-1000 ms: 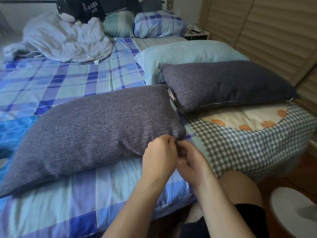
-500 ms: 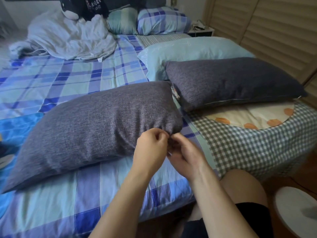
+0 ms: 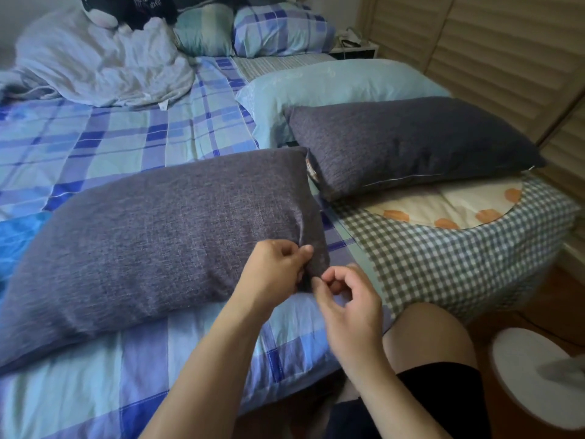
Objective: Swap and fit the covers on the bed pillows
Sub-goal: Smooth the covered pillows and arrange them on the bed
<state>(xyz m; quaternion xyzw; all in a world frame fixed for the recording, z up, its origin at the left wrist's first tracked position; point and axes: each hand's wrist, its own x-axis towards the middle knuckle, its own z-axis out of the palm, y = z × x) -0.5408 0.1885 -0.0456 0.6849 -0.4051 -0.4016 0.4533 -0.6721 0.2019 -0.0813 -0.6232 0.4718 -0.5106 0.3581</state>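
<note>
Already, head view: only one camera, looking down over the bed.
Done: near grey woven-fabric pillow [image 3: 164,236] and second darker grey pillow [image 3: 411,144] both look covered, lying on the blue plaid bed sheet [image 3: 95,141].
Left: seemingly closing the near pillow's corner; pale blue pillow [image 3: 332,87] behind perhaps awaiting its swap.
Left hand [image 3: 275,270]: pinching the grey cover's corner edge.
Right hand [image 3: 351,299]: fingers curled beside that corner; grasp on anything unclear.
Writing: white marks on black plush toy [image 3: 139,7], unreadable; no legible labels.
</note>
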